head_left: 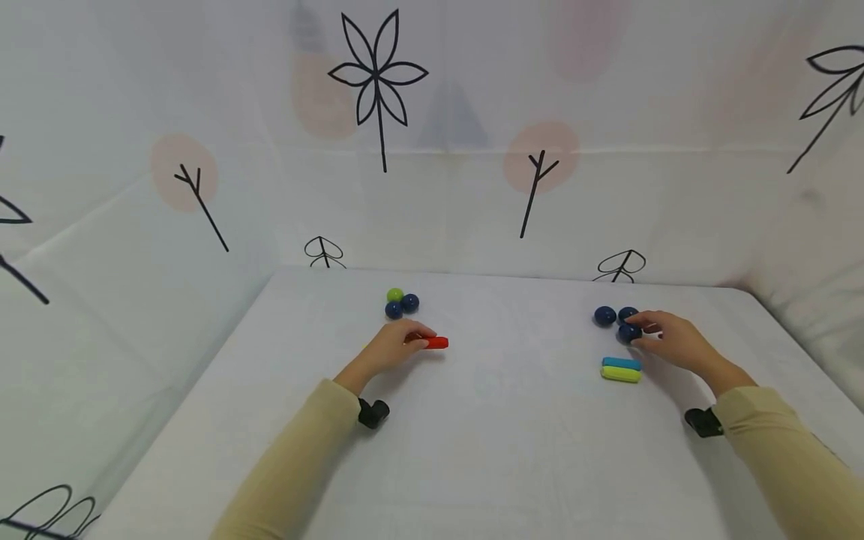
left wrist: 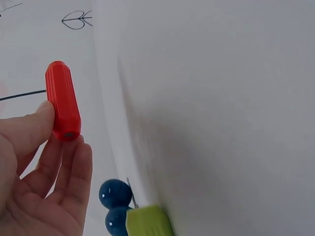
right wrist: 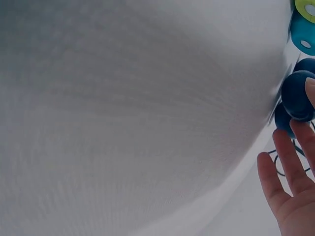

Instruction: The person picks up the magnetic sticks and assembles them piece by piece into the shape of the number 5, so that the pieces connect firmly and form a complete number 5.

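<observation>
My left hand pinches a short red ridged stick between thumb and fingers. A small dark spot marks one end of the red stick in the left wrist view. On the right side of the table, my right hand pinches a dark blue ball with thumb and fingertips. Two more dark blue balls, one on the left and one behind, sit close against it. Nearer to me lie a blue stick and a yellow-green stick, side by side.
Beyond my left hand, a green ball and two dark blue balls are clustered on the white table. A yellow-green stick lies near them, mostly hidden by the hand in the head view. Patterned cloth hangs behind.
</observation>
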Action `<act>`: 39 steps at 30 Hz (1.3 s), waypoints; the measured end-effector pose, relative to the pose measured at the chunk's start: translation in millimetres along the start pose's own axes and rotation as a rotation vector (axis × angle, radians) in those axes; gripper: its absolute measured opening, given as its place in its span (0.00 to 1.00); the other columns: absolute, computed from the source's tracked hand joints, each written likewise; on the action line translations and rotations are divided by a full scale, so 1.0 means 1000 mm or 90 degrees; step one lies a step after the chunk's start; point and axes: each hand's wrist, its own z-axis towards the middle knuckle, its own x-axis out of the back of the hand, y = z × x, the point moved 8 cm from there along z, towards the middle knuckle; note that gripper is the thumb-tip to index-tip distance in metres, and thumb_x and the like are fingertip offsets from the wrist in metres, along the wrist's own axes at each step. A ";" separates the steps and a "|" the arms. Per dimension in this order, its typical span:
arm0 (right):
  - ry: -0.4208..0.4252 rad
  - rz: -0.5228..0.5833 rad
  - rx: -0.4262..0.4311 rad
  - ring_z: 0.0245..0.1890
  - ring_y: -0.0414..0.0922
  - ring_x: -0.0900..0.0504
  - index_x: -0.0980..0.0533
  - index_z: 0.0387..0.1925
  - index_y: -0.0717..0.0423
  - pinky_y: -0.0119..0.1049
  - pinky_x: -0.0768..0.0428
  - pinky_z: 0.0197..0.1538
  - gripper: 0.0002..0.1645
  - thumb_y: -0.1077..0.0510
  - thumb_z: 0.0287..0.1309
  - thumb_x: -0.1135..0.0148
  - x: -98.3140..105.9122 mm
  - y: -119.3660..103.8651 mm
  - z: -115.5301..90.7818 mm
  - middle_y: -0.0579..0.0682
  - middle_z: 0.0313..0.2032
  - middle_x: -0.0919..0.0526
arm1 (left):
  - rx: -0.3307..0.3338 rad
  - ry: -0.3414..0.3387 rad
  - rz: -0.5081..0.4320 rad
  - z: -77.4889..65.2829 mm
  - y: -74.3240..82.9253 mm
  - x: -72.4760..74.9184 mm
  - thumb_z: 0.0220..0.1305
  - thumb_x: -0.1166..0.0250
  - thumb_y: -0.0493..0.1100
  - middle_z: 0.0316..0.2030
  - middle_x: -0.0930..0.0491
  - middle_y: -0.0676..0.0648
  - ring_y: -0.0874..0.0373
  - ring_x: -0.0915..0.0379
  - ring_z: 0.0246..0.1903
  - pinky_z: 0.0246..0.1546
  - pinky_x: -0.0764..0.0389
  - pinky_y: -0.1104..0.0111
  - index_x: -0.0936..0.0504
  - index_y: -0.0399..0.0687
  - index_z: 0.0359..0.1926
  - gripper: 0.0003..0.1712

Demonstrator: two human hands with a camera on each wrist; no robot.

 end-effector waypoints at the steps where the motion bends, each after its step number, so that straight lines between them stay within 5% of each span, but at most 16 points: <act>1: -0.002 0.002 -0.003 0.46 0.68 0.28 0.30 0.53 0.68 0.60 0.27 0.44 0.25 0.64 0.53 0.38 -0.001 0.001 0.000 0.72 0.48 0.28 | -0.004 -0.001 -0.001 0.001 0.002 -0.002 0.64 0.40 0.37 0.43 0.22 0.50 0.58 0.29 0.40 0.45 0.26 0.67 0.19 0.46 0.49 0.13; 24: -0.004 0.027 -0.021 0.43 0.64 0.25 0.30 0.51 0.69 0.54 0.23 0.42 0.25 0.62 0.52 0.36 -0.002 -0.002 0.000 0.70 0.44 0.26 | -0.013 -0.054 -0.019 0.022 0.027 -0.038 0.64 0.40 0.39 0.43 0.22 0.53 0.59 0.31 0.43 0.48 0.29 0.69 0.19 0.50 0.49 0.13; 31: 0.016 0.047 0.006 0.41 0.61 0.24 0.28 0.49 0.69 0.51 0.22 0.40 0.24 0.62 0.52 0.34 0.000 -0.023 -0.003 0.67 0.42 0.23 | -0.010 -0.070 -0.021 0.024 0.032 -0.043 0.65 0.41 0.39 0.42 0.22 0.53 0.59 0.31 0.44 0.49 0.29 0.67 0.19 0.50 0.49 0.13; 39: -0.021 0.063 0.019 0.43 0.58 0.23 0.29 0.51 0.67 0.53 0.24 0.45 0.26 0.57 0.54 0.34 -0.006 -0.048 0.000 0.64 0.43 0.23 | -0.021 -0.076 -0.020 0.026 0.032 -0.048 0.65 0.41 0.39 0.42 0.22 0.55 0.60 0.31 0.43 0.47 0.30 0.69 0.19 0.50 0.49 0.12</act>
